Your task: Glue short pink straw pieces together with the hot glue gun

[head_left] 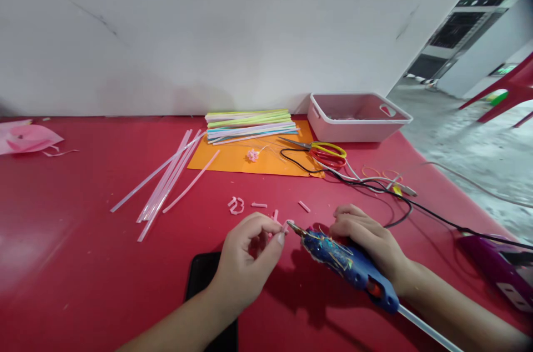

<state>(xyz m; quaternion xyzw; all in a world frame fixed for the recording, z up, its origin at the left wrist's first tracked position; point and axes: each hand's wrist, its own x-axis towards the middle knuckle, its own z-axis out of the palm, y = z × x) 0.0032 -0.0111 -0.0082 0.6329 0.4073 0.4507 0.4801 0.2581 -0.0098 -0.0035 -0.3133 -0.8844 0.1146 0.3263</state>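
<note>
My left hand [252, 255] pinches a small pink piece of straw [285, 226] between thumb and fingertips. The fingers of my right hand [370, 238] are wrapped round a blue hot glue gun [345, 263], its body smeared with dried glue. The metal nozzle [295, 228] points left and meets, or nearly meets, the pink piece. A clear glue stick [428, 328] sticks out of the gun's back end. Just beyond my hands lie short cut pink pieces [259, 205] and some curled pink scraps [236, 205] on the red table [104, 280].
Long pink straws [170, 180] lie at left. Coloured straws [252, 125] and a small pink flower-like cluster [252, 155] rest on an orange envelope [225, 162]. Scissors [327, 153], cables [366, 181], a pink basket [353, 129] and a purple power strip [497, 268] stand rightward. A black phone [204, 270] lies under my left wrist.
</note>
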